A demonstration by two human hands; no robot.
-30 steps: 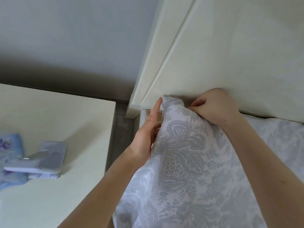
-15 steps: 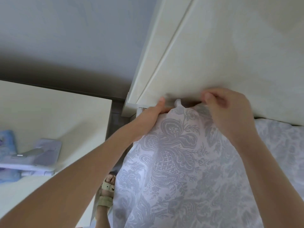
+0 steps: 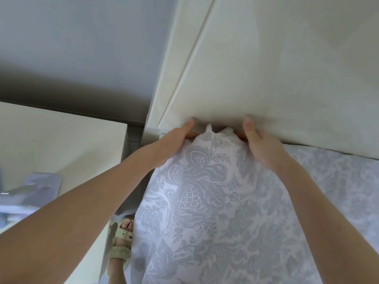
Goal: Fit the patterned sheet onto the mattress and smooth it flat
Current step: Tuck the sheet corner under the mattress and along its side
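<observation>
Gripping the bunched corner of the patterned sheet (image 3: 201, 191) at twelve o'clock, fingers tucked beneath the cloth, thumbs against the headboard (image 3: 276, 78): left hand (image 3: 175, 139) at nine, right hand (image 3: 261, 145) at three. Corner-fitting, I'd judge; next, drag it down over the hidden mattress corner.

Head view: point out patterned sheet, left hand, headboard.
patterned sheet (image 3: 196, 181), head view, on the large floral motif
left hand (image 3: 174, 141), head view, back of the hand
headboard (image 3: 266, 78), head view, bare panel face
</observation>
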